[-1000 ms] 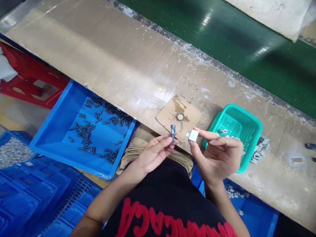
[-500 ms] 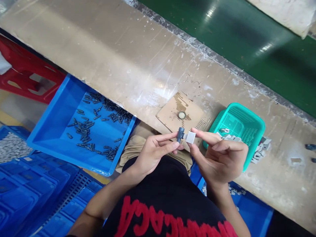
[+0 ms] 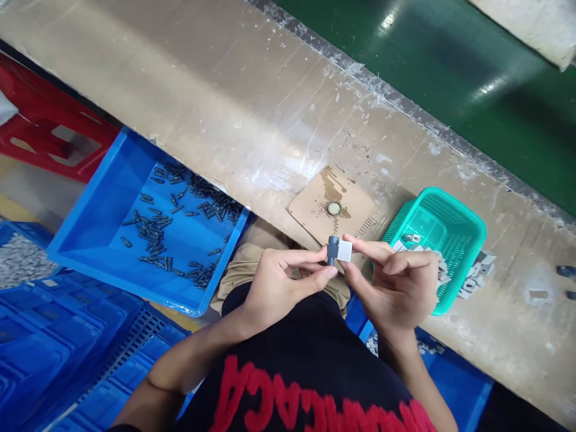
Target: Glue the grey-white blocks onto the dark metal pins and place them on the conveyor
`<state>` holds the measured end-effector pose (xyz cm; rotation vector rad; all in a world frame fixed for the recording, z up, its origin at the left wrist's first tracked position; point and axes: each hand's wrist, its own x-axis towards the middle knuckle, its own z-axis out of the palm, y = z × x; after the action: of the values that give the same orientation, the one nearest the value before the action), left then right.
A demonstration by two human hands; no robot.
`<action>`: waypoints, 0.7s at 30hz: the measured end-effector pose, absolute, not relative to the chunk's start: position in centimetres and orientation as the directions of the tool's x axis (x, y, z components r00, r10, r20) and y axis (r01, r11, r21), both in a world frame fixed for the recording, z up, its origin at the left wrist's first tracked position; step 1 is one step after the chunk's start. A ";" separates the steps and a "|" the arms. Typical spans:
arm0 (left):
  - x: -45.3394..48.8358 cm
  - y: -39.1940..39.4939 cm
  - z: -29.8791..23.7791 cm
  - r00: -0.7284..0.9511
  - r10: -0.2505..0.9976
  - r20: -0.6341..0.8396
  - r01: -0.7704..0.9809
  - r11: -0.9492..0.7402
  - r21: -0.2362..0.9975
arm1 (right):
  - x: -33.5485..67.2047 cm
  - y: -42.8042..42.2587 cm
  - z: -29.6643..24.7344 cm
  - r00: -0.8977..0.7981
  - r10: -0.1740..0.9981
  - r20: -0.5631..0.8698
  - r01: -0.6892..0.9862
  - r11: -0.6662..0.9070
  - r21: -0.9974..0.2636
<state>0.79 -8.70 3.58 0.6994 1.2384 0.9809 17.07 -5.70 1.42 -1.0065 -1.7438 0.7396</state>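
My left hand [image 3: 288, 282] pinches a dark grey cylindrical plastic part [image 3: 333, 249] between thumb and fingertips, held upright. Thumb and forefinger of my right hand [image 3: 396, 282] grip a small white square block [image 3: 344, 251] by its top and bottom edges. The block's left side meets the dark part, with no gap visible between them. Both pieces are in the air in front of my body, at the near edge of the worktable. Just beyond them lies a stained cardboard sheet [image 3: 310, 207] with a round bottle-cap-like piece [image 3: 333, 208] on it.
A green basket [image 3: 463, 210] with white blocks stands on the worktable [image 3: 202, 102] at right, more blocks beside it. At left, a blue bin [image 3: 94, 234] holds many dark parts. Blue crates [image 3: 40, 354] are stacked lower left, near a red stool [image 3: 49, 132]. A green surface [image 3: 432, 66] runs behind.
The white block and the dark part have come together; a narrow gap showed between them before. My right hand has shifted slightly left, and the dark part sits more upright.
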 end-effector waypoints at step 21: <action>0.6 -7.8 3.7 -0.020 0.998 -0.066 0.062 0.067 0.996 | 17.1 -5.1 1.2 -0.061 0.978 0.199 -0.091 0.193 -0.977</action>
<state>0.59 -7.79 3.73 1.1962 1.2994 1.1426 17.05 -5.12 1.25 -0.9680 -1.2839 1.1501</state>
